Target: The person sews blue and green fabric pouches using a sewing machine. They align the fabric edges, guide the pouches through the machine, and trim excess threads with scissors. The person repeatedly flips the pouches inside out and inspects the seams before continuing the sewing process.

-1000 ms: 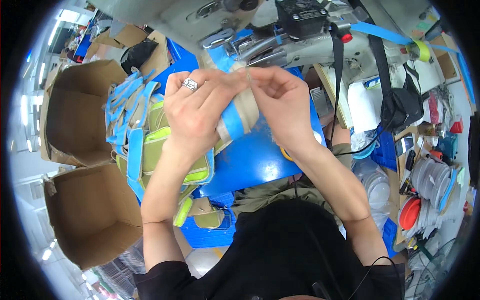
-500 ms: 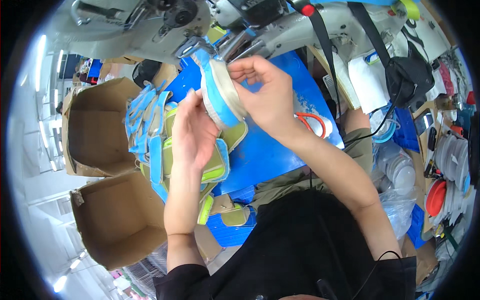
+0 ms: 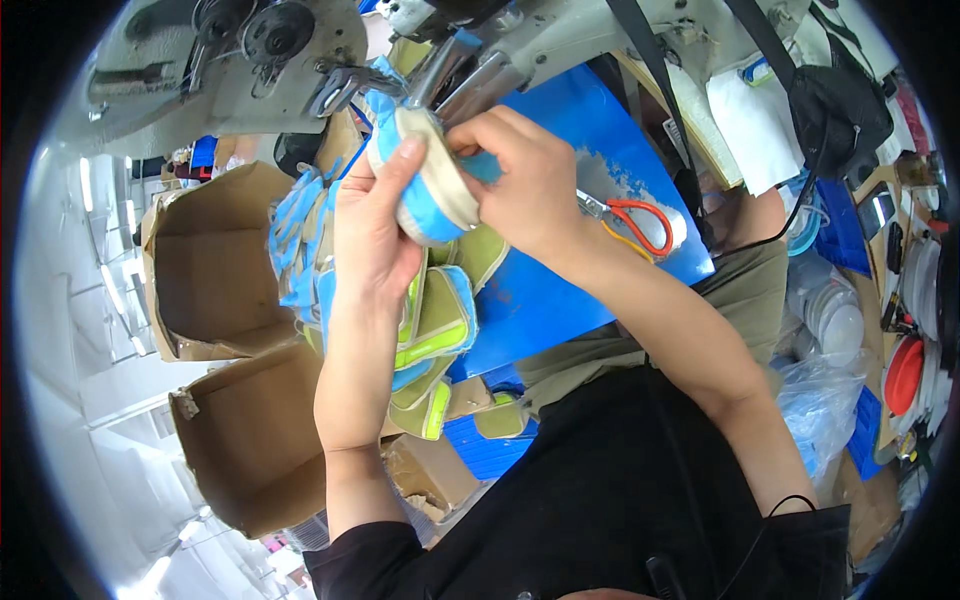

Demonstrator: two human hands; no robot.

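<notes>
A curved, sewn fabric piece (image 3: 437, 190) in beige and blue, shaped like a shoe upper, sits at the metal parts of a sewing machine (image 3: 545, 50). My left hand (image 3: 375, 235) grips it from the left, with the thumb pressed on its beige face. On the other side my right hand (image 3: 525, 180) is closed on its edge, fingers curled; the fingertips are partly hidden. Below the hands lies a pile of olive and lime-green fabric pieces (image 3: 435, 320) with blue edging. A bundle of blue and beige pieces (image 3: 300, 240) hangs left of my left hand.
Red-handled scissors (image 3: 660, 232) lie on the blue work surface (image 3: 560, 315), right of my right hand. Two open cardboard boxes, an upper box (image 3: 215, 260) and a lower box (image 3: 250, 430), stand at left. A black pouch (image 3: 840, 125) hangs at upper right.
My left hand has moved up, and its thumb now presses on the fabric piece. My right fingers have curled tighter at its edge. The whole view has shifted slightly.
</notes>
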